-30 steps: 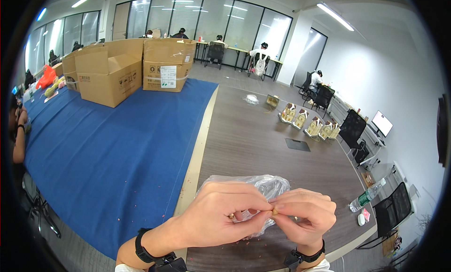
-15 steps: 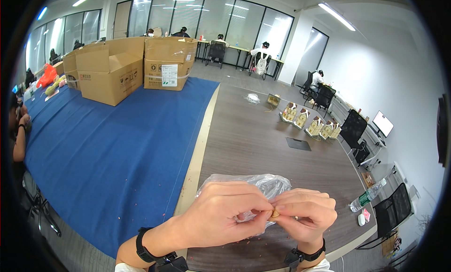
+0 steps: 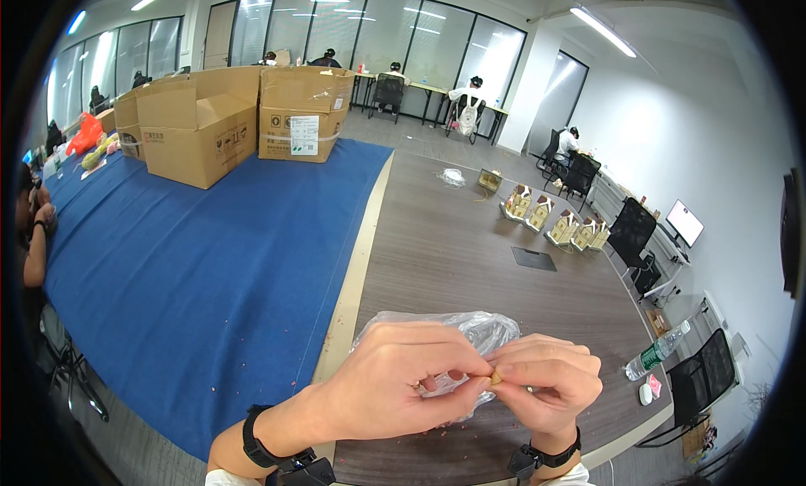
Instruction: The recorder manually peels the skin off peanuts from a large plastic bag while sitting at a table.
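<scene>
Over the near part of the dark wood table, a small tan, peanut-like piece (image 3: 496, 378) is pinched between the fingertips of both hands. My left hand (image 3: 411, 370) has its thumb and index finger closed at one side of the piece. From the other side, the thumb and fingers of my right hand (image 3: 547, 378) close on it too. Much of it is covered by the fingertips. Beneath and behind the hands lies a crumpled clear plastic bag (image 3: 483, 328), partly hidden by them. Tiny reddish flakes are scattered on the table below the hands.
A bottle (image 3: 657, 352) with a green label and a small white round container (image 3: 646, 394) stand at right. Farther back are several small model houses (image 3: 562, 226) and a black flat panel (image 3: 534, 258). Cardboard boxes (image 3: 201, 137) sit on the blue cloth (image 3: 210, 259). A person's arm shows at far left.
The fingertips have shifted very slightly around the tan piece. Both hands otherwise keep their place, and the bag and table things look the same.
</scene>
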`<state>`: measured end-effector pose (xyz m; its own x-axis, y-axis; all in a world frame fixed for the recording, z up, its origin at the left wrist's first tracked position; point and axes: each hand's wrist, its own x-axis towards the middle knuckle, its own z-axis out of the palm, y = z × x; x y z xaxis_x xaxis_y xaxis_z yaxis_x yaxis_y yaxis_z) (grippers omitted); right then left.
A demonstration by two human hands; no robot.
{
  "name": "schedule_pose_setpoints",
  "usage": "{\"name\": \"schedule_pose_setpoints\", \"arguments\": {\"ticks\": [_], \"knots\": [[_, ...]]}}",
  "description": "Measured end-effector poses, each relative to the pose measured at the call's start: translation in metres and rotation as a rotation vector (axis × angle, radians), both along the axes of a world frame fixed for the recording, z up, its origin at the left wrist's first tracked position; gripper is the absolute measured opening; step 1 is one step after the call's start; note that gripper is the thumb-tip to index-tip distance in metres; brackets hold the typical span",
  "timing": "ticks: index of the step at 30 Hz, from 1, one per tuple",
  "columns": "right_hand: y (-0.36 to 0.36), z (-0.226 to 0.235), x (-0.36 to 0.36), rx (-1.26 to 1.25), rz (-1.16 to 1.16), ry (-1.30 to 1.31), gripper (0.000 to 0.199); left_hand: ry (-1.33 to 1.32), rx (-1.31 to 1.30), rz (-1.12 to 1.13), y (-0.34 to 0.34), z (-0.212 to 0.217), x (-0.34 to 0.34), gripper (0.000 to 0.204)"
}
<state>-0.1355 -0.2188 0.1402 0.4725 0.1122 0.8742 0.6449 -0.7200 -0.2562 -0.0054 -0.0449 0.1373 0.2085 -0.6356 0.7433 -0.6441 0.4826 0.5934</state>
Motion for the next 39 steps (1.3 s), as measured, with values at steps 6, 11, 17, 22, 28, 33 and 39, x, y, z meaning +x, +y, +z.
{"name": "schedule_pose_setpoints", "arguments": {"ticks": [6, 11, 17, 22, 28, 33, 39], "knots": [[0.0, 0.001, 0.0, -0.004, 0.006, -0.009, 0.021, -0.042, -0.049, -0.011, -0.002, 0.0, 0.0, 0.016], [0.001, 0.0, 0.002, -0.006, 0.053, -0.017, 0.021, -0.06, -0.082, -0.006, -0.004, -0.003, 0.002, 0.017], [0.003, -0.003, 0.004, -0.02, 0.013, -0.133, 0.025, 0.016, 0.08, -0.039, 0.003, 0.003, 0.002, 0.019], [0.002, -0.006, 0.002, -0.037, -0.013, -0.149, 0.027, 0.119, 0.091, -0.177, -0.001, -0.001, 0.003, 0.021], [0.008, 0.0, 0.002, 0.004, 0.015, -0.091, 0.026, 0.097, 0.079, -0.201, -0.002, 0.0, 0.007, 0.02], [0.003, 0.003, 0.001, -0.033, 0.035, -0.052, 0.026, 0.114, 0.069, -0.206, 0.0, 0.003, 0.008, 0.017], [0.003, 0.004, 0.0, -0.015, -0.036, -0.003, 0.024, 0.102, 0.085, -0.141, 0.002, 0.004, 0.006, 0.016]]}}
